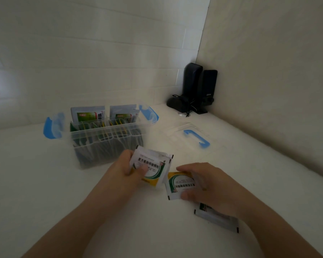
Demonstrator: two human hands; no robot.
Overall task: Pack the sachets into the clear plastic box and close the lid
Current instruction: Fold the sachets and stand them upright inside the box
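Bold black Chinese characters run across sachet stack (150, 167) pinched in left hand (128, 165), reading roughly 复方氨酚那敏颗粒 (blur leaves some strokes uncertain). Same bold line on single sachet (180, 185) held by right hand (207, 185), upside down, unreadable. Small pale lettering on right speaker (208, 84): illegible. Labels on sachets standing in clear box (108, 140): too blurred.

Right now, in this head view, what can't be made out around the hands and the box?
- Sachet stack in the left hand: count unclear; the sachets overlap.
- Sachets under the right hand: the wrist covers most of them.
- Clear plastic box: how full it is; the contents blur behind its walls.
- Lid: its outline is faint against the white surface.
- Small print on every sachet: blurred.
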